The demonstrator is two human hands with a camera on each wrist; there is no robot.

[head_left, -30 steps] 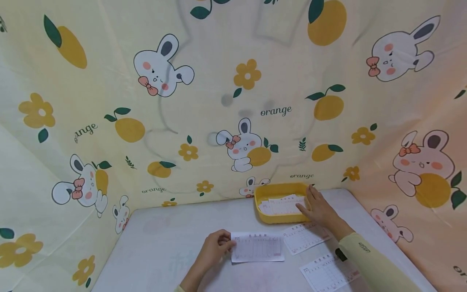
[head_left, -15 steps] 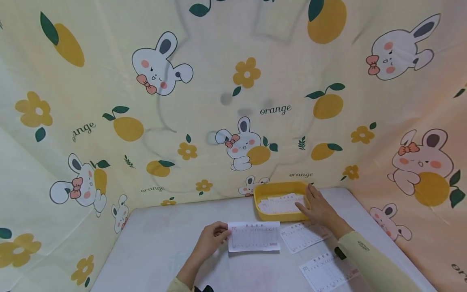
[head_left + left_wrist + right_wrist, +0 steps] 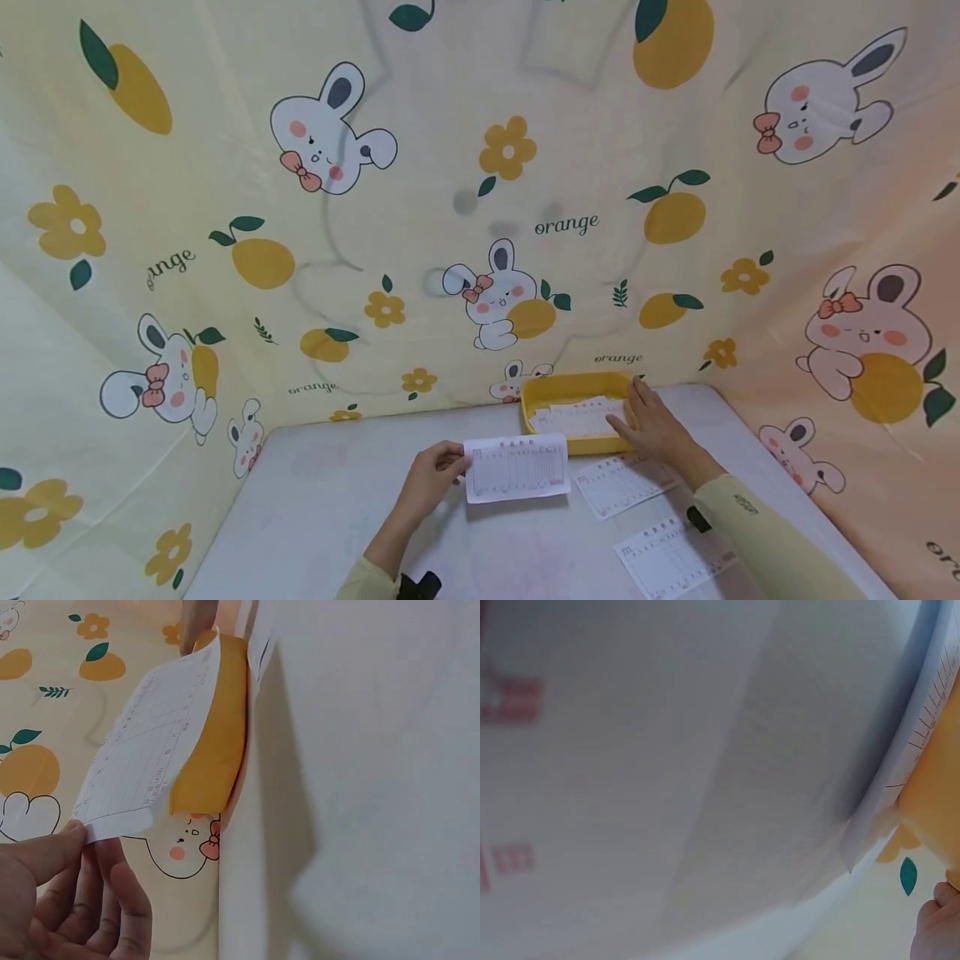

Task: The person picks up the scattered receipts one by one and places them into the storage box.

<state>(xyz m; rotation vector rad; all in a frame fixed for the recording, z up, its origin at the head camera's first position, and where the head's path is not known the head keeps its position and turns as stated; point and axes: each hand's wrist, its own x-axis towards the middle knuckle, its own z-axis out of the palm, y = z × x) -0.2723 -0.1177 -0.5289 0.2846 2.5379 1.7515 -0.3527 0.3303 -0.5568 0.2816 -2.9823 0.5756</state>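
Note:
My left hand (image 3: 431, 482) pinches the left edge of a white printed form (image 3: 517, 469), raised above the table and tilted in front of a yellow plastic basket (image 3: 585, 446). In the left wrist view, thumb and fingers pinch one end of the form (image 3: 146, 742), which overlaps the basket (image 3: 221, 742). The right hand (image 3: 663, 429) holds the basket's right rim, thumb toward the inside and the other fingers along the outer side. Inside the basket lie several similar forms (image 3: 581, 418).
Two more printed forms lie on the white table (image 3: 337, 500): one form (image 3: 622, 486) just in front of the basket, another form (image 3: 671, 558) nearer the front, partly under the right sleeve. A patterned cloth (image 3: 420, 208) rises behind the table and along its sides.
My left hand has raised the form from near the table and brought it forward toward the basket, so its top edge now overlaps the basket's front. The right hand stays on the rim.

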